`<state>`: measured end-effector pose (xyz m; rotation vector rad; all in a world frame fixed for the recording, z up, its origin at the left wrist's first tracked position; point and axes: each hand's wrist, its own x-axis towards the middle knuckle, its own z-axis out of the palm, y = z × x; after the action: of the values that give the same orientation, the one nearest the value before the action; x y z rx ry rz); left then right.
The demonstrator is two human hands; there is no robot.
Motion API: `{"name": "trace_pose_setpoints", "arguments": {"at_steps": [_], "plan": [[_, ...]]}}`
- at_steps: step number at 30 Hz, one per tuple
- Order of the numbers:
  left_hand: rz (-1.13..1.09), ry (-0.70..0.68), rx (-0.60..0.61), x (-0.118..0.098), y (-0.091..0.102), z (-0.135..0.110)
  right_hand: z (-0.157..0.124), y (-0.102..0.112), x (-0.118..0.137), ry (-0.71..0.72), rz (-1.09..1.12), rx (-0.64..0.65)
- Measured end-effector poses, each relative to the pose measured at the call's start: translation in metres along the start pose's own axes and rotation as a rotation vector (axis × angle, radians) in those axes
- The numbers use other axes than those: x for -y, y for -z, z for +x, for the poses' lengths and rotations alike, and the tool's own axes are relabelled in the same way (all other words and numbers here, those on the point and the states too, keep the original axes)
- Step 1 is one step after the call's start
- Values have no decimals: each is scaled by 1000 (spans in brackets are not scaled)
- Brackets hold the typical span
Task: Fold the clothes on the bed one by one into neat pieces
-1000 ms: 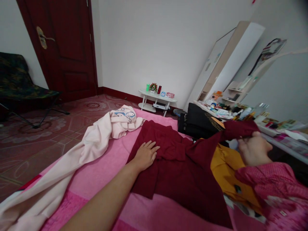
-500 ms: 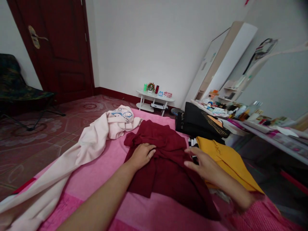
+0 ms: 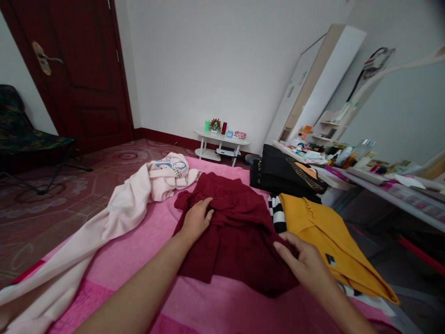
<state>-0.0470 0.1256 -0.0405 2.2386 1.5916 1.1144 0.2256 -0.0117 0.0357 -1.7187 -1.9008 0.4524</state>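
Observation:
A maroon garment (image 3: 239, 241) lies bunched across its middle on a pink bedspread (image 3: 139, 253). My left hand (image 3: 197, 219) rests on its upper left part, thumb apart from the fingers, with cloth showing between them. At the garment's right edge, my right hand (image 3: 304, 257) pinches the cloth between thumb and fingers. Close beside that hand is a folded yellow garment (image 3: 320, 227), with black-and-white striped cloth (image 3: 277, 213) showing along its left side. To the left stretches a pale pink garment (image 3: 128, 204) with a printed design, its long part reaching toward me.
Folded black clothing (image 3: 281, 171) lies at the far right of the bed. A dressing table (image 3: 392, 195) crowded with bottles stands on the right. Beyond the bed is a small white table (image 3: 222, 137); a camouflage folding chair (image 3: 34, 139) stands near the door (image 3: 93, 83).
My right hand has moved down and taken hold of the maroon garment's right edge. The garment's lower right corner has drawn inward. My left hand stays on the cloth.

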Motion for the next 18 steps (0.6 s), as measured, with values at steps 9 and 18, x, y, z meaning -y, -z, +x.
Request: {"name": "trace_pose_setpoints", "arguments": {"at_steps": [9, 18], "plan": [[-71, -19, 0, 7, -3, 7, 73, -19, -2, 31, 226, 237], [-285, -73, -35, 10, -4, 10, 206, -35, -65, -33, 66, -94]]}}
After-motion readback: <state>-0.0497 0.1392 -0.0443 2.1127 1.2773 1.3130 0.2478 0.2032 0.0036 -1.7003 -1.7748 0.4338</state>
